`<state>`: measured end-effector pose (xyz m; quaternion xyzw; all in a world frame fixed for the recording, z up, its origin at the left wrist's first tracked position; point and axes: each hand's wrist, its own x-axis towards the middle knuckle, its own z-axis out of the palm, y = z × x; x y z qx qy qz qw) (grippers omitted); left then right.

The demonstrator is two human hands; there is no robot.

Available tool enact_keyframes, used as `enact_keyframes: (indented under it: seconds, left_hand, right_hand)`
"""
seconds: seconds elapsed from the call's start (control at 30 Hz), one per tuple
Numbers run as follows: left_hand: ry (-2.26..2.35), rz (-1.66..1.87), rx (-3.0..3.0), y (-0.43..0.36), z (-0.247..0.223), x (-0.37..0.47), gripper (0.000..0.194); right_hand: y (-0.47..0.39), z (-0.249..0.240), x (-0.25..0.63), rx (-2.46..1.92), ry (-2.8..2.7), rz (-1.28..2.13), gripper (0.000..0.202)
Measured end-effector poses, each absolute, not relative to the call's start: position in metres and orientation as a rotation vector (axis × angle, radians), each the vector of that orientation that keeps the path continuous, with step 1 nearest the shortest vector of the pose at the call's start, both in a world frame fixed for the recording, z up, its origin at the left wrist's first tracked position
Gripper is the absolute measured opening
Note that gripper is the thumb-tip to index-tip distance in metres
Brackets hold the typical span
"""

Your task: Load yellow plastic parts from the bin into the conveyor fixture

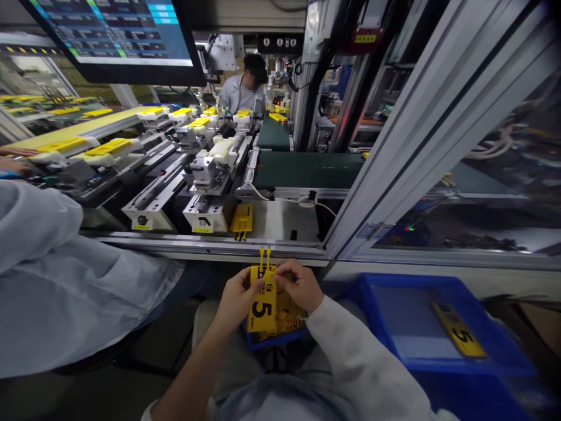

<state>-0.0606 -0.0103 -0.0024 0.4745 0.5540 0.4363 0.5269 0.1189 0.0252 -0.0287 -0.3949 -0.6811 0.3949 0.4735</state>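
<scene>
A flat yellow case (262,307) with a black "5" is held upright above my lap, two small yellow prongs sticking up from its top edge. My left hand (236,297) grips its left side, thumb on the front. At its upper right, my right hand (301,285) has thumb and forefinger pinched at the edge; what lies between those fingertips is too small to make out. Behind and below the case, a small blue bin (280,339) on my lap holds many small yellow parts (289,316).
A blue tray (385,327) at the right holds another yellow case (460,330). One more yellow case (242,219) lies by the green conveyor (307,169). A co-worker's sleeve (87,280) is at the left; another person (243,90) sits beyond the fixtures. A monitor (123,35) hangs upper left.
</scene>
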Motion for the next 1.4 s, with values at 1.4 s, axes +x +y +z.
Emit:
enact_keyframes:
  seconds: [1.4]
  left_hand:
    - [1.322, 1.587, 1.626, 0.043, 0.042, -0.061, 0.039]
  right_hand:
    - [0.083, 0.019, 0.107, -0.981, -1.817, 0.520, 0.028]
